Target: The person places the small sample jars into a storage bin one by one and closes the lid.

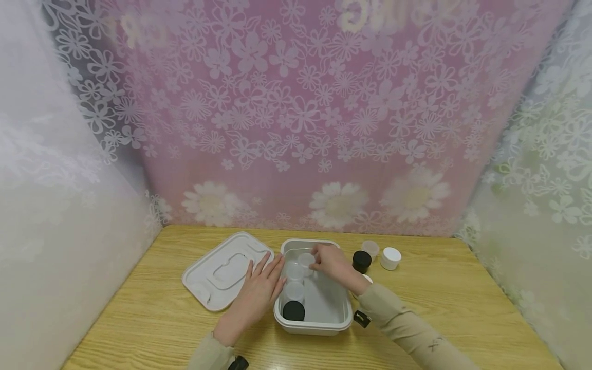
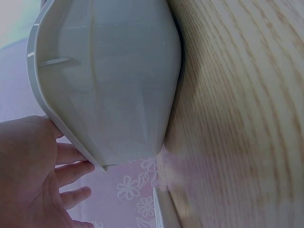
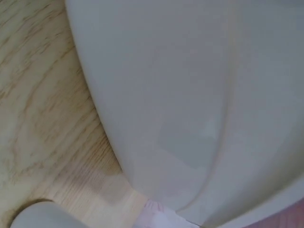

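A pale grey plastic bin [image 1: 330, 303] stands on the table. Inside, along its left side, is a row of small round containers: a black-lidded jar [image 1: 293, 311] at the near end, then clear containers [image 1: 295, 291] beyond it. My right hand [image 1: 334, 264] reaches over the right rim and pinches a clear round container [image 1: 306, 260] near the far end of the row. With fingers extended, my left hand [image 1: 261, 288] touches the left rim. In the left wrist view, the left fingers [image 2: 73, 173] lie against the outside of the bin's rim [image 2: 71, 137].
Left of the bin lies its white lid [image 1: 226, 275]. Right of it stand a black jar [image 1: 362, 261], a clear container [image 1: 370, 249] and a white jar [image 1: 391, 258]; another white lid [image 1: 368, 278] is partly hidden by the right wrist. Patterned curtains [image 1: 300, 128] surround the wooden table [image 1: 439, 298].
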Available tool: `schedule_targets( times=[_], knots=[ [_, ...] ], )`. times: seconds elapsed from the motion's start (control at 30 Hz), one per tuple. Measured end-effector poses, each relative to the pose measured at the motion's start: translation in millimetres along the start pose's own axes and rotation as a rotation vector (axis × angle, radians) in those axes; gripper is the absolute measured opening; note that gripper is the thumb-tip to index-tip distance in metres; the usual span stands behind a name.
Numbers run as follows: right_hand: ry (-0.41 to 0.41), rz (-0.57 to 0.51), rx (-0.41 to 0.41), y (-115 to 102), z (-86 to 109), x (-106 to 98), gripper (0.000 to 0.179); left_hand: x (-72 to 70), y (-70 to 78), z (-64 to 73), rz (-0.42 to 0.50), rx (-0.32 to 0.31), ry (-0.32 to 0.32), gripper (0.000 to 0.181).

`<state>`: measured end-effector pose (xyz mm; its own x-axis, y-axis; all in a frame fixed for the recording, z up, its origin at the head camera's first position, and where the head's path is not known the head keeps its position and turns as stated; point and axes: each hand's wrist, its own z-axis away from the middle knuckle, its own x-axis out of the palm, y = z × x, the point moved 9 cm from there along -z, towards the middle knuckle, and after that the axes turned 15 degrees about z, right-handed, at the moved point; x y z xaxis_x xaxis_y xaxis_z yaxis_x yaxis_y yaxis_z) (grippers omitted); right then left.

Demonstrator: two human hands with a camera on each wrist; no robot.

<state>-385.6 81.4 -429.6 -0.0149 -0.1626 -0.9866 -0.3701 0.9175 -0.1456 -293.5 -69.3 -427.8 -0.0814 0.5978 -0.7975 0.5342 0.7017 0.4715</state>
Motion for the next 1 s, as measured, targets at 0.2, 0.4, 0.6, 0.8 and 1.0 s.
schedule_targets(
  times=[0.2,0.4,0.6,0.8,1.0],
  knots=[
    [0.013,-0.036,0.010,-3,-0.6,2,0.031,-0.2,-0.2,0.6,-0.008,0.001,0.002,0.052],
    [0.000,-0.129,0.028,-2,-2.7,8,0.031,0.1,0.0,0.2,-0.013,0.016,0.011,0.051],
    [-0.010,-0.201,0.020,-2,-3.4,14,0.033,0.1,0.1,0.3,-0.006,0.015,0.008,0.051],
    [-0.022,-0.230,-0.007,-5,-2.1,15,0.034,-0.1,0.4,0.1,-0.010,0.041,0.031,0.050],
    [-0.045,-0.191,-0.027,-8,-0.2,9,0.037,-0.6,0.4,0.7,0.005,0.020,0.010,0.052]
  ],
)
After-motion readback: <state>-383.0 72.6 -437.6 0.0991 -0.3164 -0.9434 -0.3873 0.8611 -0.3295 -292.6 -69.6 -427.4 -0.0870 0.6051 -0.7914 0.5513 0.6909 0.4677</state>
